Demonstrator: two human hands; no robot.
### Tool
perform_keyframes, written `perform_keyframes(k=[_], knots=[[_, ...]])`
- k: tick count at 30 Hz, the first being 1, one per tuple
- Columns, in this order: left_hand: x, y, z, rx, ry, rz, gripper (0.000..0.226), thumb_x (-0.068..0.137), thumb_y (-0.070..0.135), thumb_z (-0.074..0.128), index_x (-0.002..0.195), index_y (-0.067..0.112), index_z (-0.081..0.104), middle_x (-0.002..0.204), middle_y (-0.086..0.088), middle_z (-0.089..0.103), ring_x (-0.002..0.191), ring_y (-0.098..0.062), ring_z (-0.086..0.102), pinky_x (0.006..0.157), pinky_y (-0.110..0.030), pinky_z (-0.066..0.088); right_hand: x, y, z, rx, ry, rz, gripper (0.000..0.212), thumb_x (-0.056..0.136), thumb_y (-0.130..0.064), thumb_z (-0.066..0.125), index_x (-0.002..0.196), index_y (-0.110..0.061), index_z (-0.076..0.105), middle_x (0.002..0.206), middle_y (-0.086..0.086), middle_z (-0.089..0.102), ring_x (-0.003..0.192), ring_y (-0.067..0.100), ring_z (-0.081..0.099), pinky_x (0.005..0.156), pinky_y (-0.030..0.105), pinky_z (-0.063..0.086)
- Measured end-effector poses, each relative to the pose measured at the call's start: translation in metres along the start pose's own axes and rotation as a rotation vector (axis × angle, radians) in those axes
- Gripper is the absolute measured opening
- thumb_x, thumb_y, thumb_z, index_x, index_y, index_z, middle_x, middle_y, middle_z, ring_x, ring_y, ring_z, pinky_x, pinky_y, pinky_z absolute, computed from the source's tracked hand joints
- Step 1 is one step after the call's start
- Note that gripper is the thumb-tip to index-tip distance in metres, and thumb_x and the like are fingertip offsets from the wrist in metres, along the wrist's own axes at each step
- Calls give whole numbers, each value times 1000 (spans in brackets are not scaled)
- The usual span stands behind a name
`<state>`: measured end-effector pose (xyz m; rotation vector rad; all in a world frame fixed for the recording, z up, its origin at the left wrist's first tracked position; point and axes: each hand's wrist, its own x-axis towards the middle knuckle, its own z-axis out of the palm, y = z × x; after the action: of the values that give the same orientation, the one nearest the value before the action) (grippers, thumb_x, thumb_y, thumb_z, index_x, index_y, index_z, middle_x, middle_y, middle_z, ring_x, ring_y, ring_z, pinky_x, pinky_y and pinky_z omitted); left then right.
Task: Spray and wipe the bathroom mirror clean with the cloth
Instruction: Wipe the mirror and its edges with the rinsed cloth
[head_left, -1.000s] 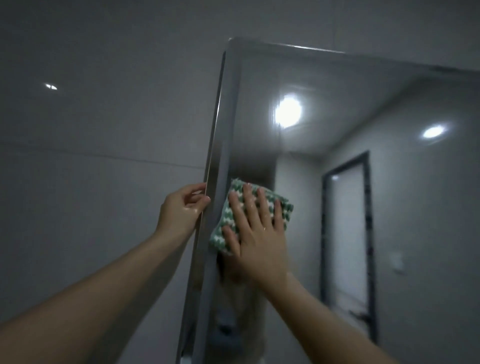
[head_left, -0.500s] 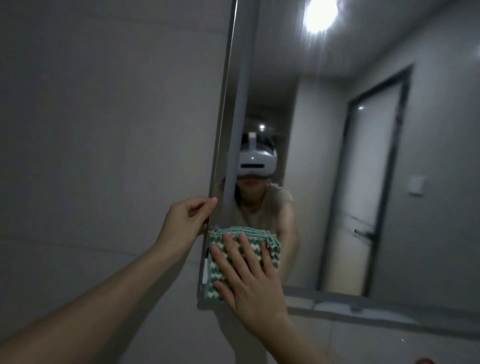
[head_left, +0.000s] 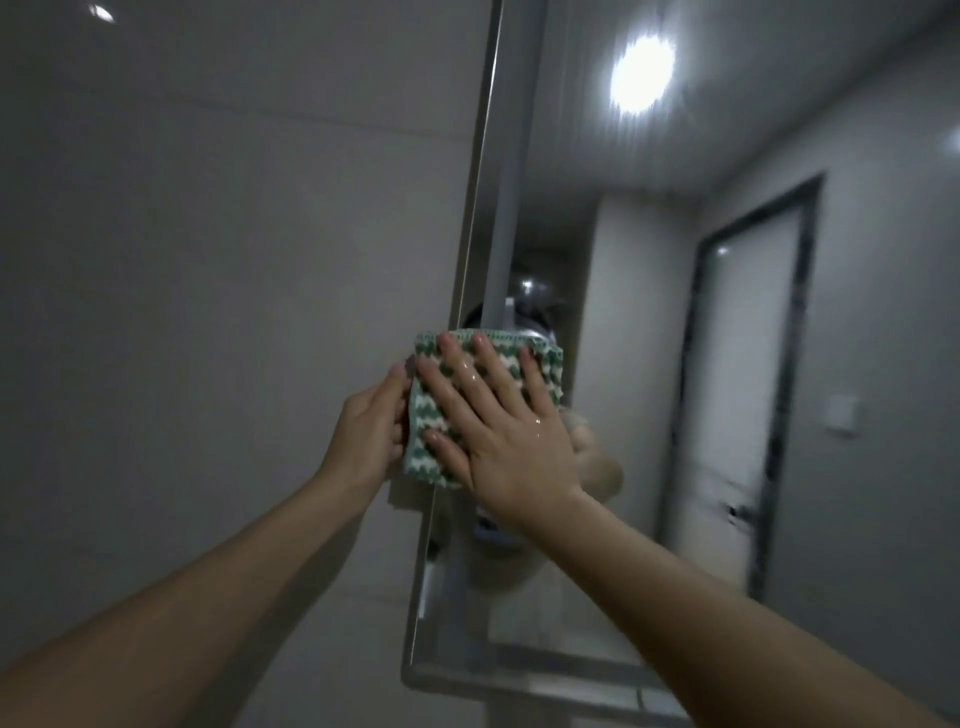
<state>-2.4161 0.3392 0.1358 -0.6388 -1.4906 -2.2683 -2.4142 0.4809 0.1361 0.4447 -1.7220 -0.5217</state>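
Two bare forearms reach up from the bottom corners toward the left edge of the mirror (head_left: 727, 312). Nearest of the working parts is the right hand (head_left: 498, 431), laid flat with its fingers (head_left: 457, 369) spread wide and straight, pressing the cloth (head_left: 545, 374) against the glass; the skin on the back of the hand and one finger glistens wet. That cloth, a folded square in a green and white zigzag pattern, sits right at the mirror's left edge at about mid-height, its left side reaching over the frame (head_left: 467, 260). Just beside it, the left hand (head_left: 366, 431) is at the frame's edge with its thumb up against the cloth's left side; whether its fingers curl behind the frame or onto the cloth is hidden. Behind the hands, the glass shows a blurred reflection of the person, mostly covered by the cloth and right hand. Farther back in the reflection stand a dark-framed door (head_left: 748, 374), a wall switch (head_left: 841, 410) and a bright round ceiling light (head_left: 641, 75). Grey wall (head_left: 208, 260) fills everything left of the mirror.
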Motion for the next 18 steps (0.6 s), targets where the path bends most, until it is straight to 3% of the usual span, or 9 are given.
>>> perform_keyframes(k=[3,6,9,11,18], knots=[[29,35,11,-47,-23,-34,33,100,32,37,91,12,62,64,1,71,54,-11,67,45,-23,53,61,33,-7,2,59,6,54,98,-44,30,145,-19,40,152,5,34,142,27,27,116,50,14],[55,68,21,-68,-78,-59,38,99,39,36,102,9,59,69,-8,70,54,-20,68,44,-28,54,120,66,-19,-33,19,-51,56,97,-44,26,144,-18,43,152,6,36,142,28,28,115,49,9],[77,97,34,-35,-138,-80,48,98,47,31,94,8,59,69,-14,68,61,-27,66,48,-28,56,179,107,-38,-86,-63,-41,55,101,-47,17,152,-26,21,160,0,12,148,22,4,115,42,-10],[93,116,45,0,-156,-51,52,97,50,29,91,11,62,65,-10,66,60,-23,65,50,-26,56,219,136,-50,-84,-84,13,54,102,-48,15,153,-30,8,161,-4,-2,147,18,-9,114,41,-15],[142,191,90,65,-176,61,57,96,55,27,97,8,58,76,-9,64,65,-20,64,51,-27,55,315,200,-71,-68,-80,54,55,102,-49,14,153,-31,6,161,-4,-6,147,16,-12,117,42,-12]])
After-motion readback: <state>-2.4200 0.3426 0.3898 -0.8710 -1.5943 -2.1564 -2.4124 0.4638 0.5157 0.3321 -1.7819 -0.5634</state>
